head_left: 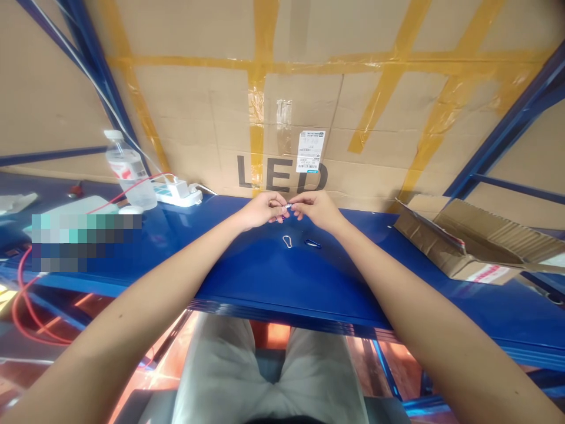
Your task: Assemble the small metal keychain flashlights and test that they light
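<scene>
Both my hands meet above the blue shelf (273, 277), fingertips pinched together on one small shiny metal clip (288, 206) between them. My left hand (263, 210) grips its left end with curled fingers. My right hand (316, 209) pinches its right end. Just below the hands, a silver carabiner clip (287, 241) lies flat on the shelf. A dark blue carabiner clip (313, 243) lies right beside it.
A big taped cardboard box marked LED (282, 106) stands behind the shelf. An open cardboard box (468, 247) sits at the right. At the left are a water bottle (129, 171), a white power strip (176, 192) and a red cable (26, 306).
</scene>
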`<state>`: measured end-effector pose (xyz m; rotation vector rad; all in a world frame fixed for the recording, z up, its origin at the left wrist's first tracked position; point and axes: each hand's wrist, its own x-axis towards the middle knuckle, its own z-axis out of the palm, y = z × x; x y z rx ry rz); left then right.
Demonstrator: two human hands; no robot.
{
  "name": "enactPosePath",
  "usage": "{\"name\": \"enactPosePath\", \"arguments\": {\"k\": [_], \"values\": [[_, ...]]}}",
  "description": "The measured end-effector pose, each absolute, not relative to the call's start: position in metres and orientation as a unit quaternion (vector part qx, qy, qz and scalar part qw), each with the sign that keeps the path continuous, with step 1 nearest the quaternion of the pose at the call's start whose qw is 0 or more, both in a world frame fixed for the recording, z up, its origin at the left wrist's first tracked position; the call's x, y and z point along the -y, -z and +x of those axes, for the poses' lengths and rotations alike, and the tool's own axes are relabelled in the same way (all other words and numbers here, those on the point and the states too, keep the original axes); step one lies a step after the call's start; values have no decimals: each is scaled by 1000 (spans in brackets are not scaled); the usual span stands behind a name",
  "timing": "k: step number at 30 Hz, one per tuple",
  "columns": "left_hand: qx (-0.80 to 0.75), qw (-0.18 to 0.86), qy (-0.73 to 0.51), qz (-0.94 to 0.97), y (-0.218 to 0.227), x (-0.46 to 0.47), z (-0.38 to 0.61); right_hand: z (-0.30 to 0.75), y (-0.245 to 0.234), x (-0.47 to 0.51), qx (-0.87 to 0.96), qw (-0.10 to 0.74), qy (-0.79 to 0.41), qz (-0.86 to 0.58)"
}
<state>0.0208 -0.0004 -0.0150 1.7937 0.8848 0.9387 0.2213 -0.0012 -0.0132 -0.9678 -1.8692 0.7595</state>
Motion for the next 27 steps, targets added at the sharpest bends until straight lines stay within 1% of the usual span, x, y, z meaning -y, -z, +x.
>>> {"name": "enactPosePath", "arguments": {"k": [5, 11, 15, 24, 27], "values": [[-377, 453, -390, 707, 17, 0, 25, 224, 17, -3, 765, 428, -301, -376], [-366, 454, -393, 711, 17, 2, 26, 224, 16, 1, 790, 423, -214, -389], [-343, 454, -395, 722, 21, -2, 26, 224, 13, 5, 798, 408, -202, -395], [-285, 365, -418, 782, 29, -6, 25, 220, 12, 8, 781, 380, -230, -438], [-287, 306, -423, 803, 31, -5, 27, 218, 11, 10, 771, 358, -248, -465]]}}
